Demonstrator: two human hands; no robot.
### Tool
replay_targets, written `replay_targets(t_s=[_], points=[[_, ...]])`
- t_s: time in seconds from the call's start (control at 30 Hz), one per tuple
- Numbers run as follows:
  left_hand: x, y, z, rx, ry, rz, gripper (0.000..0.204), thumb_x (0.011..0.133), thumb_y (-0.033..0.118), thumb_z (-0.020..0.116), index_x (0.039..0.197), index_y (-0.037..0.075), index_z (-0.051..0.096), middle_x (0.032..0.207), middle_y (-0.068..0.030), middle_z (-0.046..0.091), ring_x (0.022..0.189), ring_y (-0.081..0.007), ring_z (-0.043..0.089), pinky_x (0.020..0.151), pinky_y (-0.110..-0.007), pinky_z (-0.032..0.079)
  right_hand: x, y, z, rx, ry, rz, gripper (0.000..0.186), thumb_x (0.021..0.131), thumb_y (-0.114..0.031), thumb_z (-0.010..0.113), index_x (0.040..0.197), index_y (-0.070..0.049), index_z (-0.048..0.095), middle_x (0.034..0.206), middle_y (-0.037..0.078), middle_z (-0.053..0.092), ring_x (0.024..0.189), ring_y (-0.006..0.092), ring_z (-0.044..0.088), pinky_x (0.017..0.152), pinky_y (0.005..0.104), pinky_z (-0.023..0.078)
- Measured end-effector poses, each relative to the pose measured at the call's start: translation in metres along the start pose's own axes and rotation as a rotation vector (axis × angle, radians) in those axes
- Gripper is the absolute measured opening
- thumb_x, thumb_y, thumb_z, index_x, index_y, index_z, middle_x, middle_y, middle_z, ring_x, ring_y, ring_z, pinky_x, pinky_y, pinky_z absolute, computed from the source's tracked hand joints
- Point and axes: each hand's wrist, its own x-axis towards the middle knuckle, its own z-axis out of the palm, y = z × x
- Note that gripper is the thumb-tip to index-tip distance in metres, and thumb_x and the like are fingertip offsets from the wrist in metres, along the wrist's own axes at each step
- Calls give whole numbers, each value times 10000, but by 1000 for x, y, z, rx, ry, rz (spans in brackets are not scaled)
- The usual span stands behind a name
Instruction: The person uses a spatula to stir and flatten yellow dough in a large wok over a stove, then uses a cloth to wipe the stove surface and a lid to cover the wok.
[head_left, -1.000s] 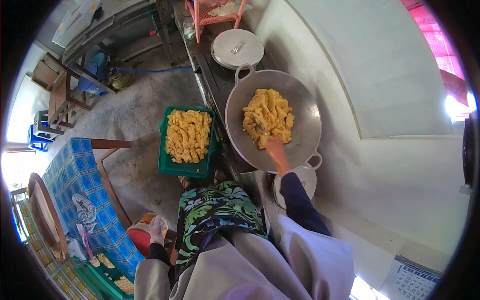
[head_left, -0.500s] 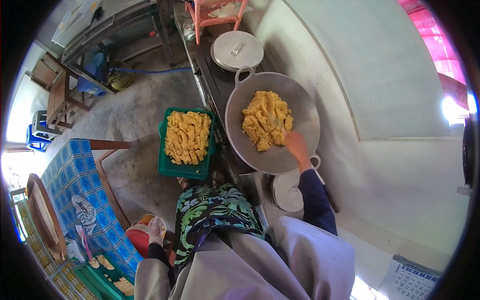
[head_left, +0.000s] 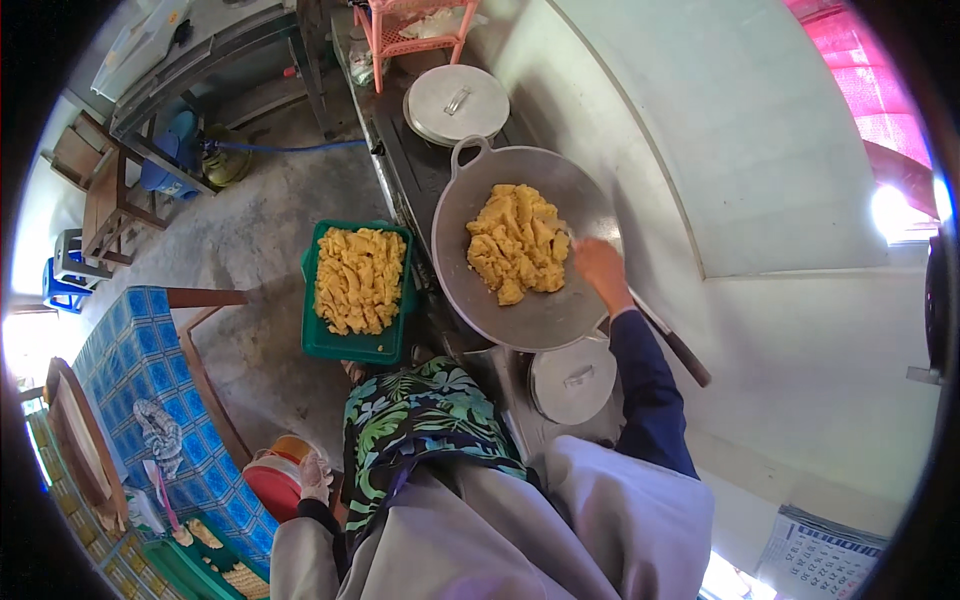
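Note:
My right hand [head_left: 598,265] is closed on a spatula [head_left: 675,355] whose long handle with a dark grip runs out past the pan's right rim. The blade sits at the lumpy yellow dough [head_left: 517,243] in a wide metal wok [head_left: 460,305]. A green tray [head_left: 352,348] of more dough pieces is left of the wok. My left hand [head_left: 314,476], in a clear glove, hangs at my left side beside red and orange round items [head_left: 272,480], fingers loose, holding nothing visible.
Lidded pots [head_left: 456,102] stand behind and in front [head_left: 570,378] of the wok. A pink rack [head_left: 418,28] is at the back. At left are a blue-checked table [head_left: 130,360], wooden chairs [head_left: 108,200] and a gas cylinder with hose [head_left: 225,160]. A wall [head_left: 770,350] bounds the right.
My right hand has moved right and upward from the near edge of the dough to its right side, swinging the spatula handle rightward. The view has shifted slightly.

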Motion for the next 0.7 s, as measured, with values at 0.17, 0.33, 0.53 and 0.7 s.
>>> replay_targets(t_s=[0.17,0.33,0.53,0.7], points=[[14,9,7,33,-59,-109,189,873,338,523,803,162,519,632,44,470,489,-91,440,422,-260,350,63,-22,0,19,224,-104,143,840,-184,486,841,-49,535,858,160,629,804,337,608,679,435,490],[29,43,-2,-17,47,67,165,851,338,554,846,173,538,667,38,525,493,-95,464,418,-247,348,46,-20,79,114,218,-77,164,849,-149,461,900,-9,530,877,188,606,756,357,597,642,446,477],[11,22,-6,-159,37,-25,150,885,279,501,795,160,514,609,44,472,473,-68,426,372,-217,280,4,20,122,123,205,-173,172,768,-133,494,838,0,576,853,198,577,752,382,582,652,453,474],[-12,-15,7,-339,132,-144,145,869,269,512,760,183,472,584,42,443,432,-82,392,342,-224,251,26,54,95,247,93,-22,249,821,-186,488,769,32,598,783,226,604,719,379,587,643,456,459]])
